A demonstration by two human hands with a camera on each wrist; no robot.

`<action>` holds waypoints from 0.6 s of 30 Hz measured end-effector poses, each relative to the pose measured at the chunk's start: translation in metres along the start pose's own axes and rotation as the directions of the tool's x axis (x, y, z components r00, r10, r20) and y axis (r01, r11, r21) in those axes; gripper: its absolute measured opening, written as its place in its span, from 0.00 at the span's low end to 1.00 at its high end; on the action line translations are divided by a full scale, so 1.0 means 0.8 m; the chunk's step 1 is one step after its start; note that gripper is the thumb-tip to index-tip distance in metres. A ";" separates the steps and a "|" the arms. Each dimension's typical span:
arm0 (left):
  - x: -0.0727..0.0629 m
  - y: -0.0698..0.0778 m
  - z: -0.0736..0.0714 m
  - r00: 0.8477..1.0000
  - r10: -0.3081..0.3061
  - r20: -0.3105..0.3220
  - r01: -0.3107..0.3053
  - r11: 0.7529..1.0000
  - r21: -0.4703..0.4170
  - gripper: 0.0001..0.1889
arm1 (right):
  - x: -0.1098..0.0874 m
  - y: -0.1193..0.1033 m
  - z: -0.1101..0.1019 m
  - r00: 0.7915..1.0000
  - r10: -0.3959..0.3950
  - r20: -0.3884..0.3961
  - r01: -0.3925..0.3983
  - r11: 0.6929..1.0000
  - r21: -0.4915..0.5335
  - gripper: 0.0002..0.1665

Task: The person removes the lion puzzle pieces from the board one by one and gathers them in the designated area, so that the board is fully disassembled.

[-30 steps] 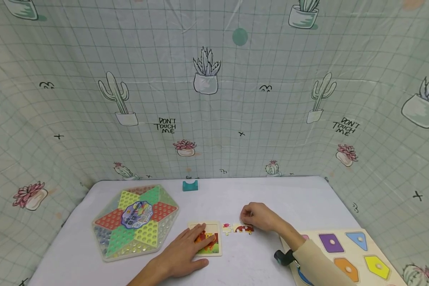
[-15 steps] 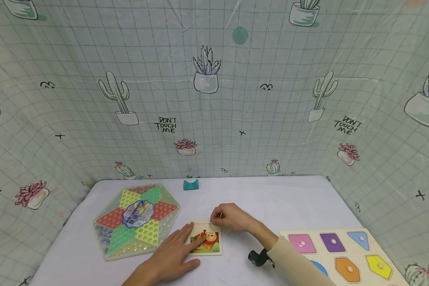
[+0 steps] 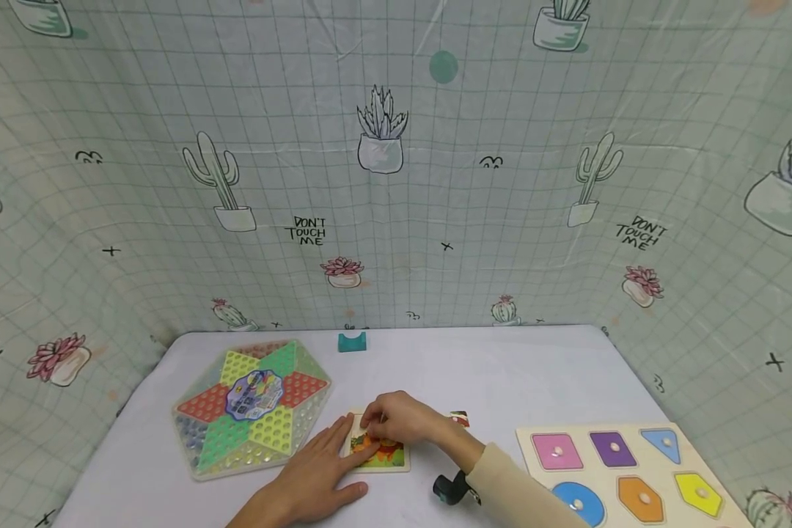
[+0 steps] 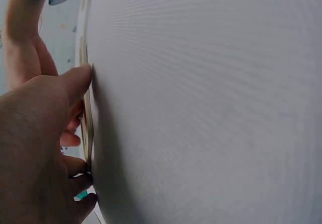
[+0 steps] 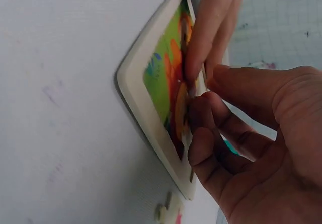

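Note:
A small wooden jigsaw puzzle [image 3: 393, 462] in a pale frame, with an orange and green animal picture, lies in the middle of the table. My left hand [image 3: 318, 469] rests on its left side with fingers stretched out. In the left wrist view the left thumb [image 4: 78, 80] touches the frame's edge. My right hand [image 3: 399, 419] is over the puzzle's upper part, fingers curled and thumb against the fingertips. It pinches a puzzle piece that the fingers almost wholly hide. In the right wrist view the right fingertips are close to the left fingers [image 5: 206, 43], over the picture.
A loose brown-red puzzle piece [image 3: 459, 418] lies right of the frame, and another loose piece [image 5: 172, 210] shows beside its corner. A hexagonal Chinese checkers board [image 3: 284, 440] lies at left, a wooden shape board [image 3: 600, 458] at right. A teal block [image 3: 352, 342] sits at the back.
My right hand has moved left from the loose pieces to above the puzzle. The left hand shifted slightly left and stays on the frame.

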State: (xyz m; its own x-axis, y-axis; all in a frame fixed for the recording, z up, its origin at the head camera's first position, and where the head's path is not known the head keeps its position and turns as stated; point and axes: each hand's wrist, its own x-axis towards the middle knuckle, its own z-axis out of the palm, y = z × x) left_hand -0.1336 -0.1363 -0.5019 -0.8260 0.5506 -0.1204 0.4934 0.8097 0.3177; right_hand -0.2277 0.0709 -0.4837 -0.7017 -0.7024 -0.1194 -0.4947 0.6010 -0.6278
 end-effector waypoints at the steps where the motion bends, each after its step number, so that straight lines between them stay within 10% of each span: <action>1: 0.000 0.000 0.000 1.000 0.002 -0.001 -0.002 1.000 0.004 0.32 | 0.000 -0.001 0.002 1.000 -0.001 -0.001 0.001 1.000 -0.007 0.05; 18: 0.001 0.001 -0.001 1.000 0.010 -0.004 -0.009 0.999 0.045 0.31 | 0.000 -0.002 0.015 0.999 -0.019 -0.044 0.014 0.994 -0.106 0.09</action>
State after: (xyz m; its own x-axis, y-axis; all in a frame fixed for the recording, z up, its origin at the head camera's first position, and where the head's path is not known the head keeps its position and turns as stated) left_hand -0.1341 -0.1354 -0.5010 -0.8224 0.5575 -0.1132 0.5129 0.8127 0.2766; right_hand -0.2207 0.0650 -0.4921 -0.7141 -0.6962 -0.0732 -0.5563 0.6278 -0.5445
